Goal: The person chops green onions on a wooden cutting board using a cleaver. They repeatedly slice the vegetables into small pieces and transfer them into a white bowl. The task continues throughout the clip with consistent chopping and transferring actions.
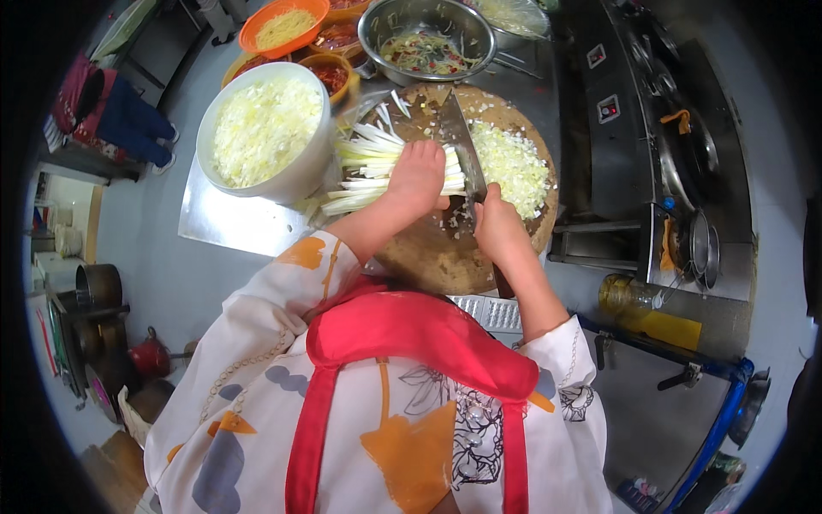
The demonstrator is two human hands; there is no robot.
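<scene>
My left hand (419,173) presses down on a bundle of white scallion stalks (372,153), which lies across a round wooden chopping block (443,260). The cut ends of the stalks face right, close to the blade. In my right hand (501,221) is a cleaver (463,138), its blade upright beside those ends and its handle pointing towards me. Chopped scallion (514,170) lies heaped on the block to the right of the blade. Small bits are scattered around the block's far side. My left fingertips are partly tucked and hard to make out.
Left of the block stands a white tub (257,186) full of chopped scallion. Beyond are a steel bowl (427,77) with food scraps, an orange colander (282,48) of shreds and several orange bowls. A stove (616,160) runs along the right. Another person (131,122) stands far left.
</scene>
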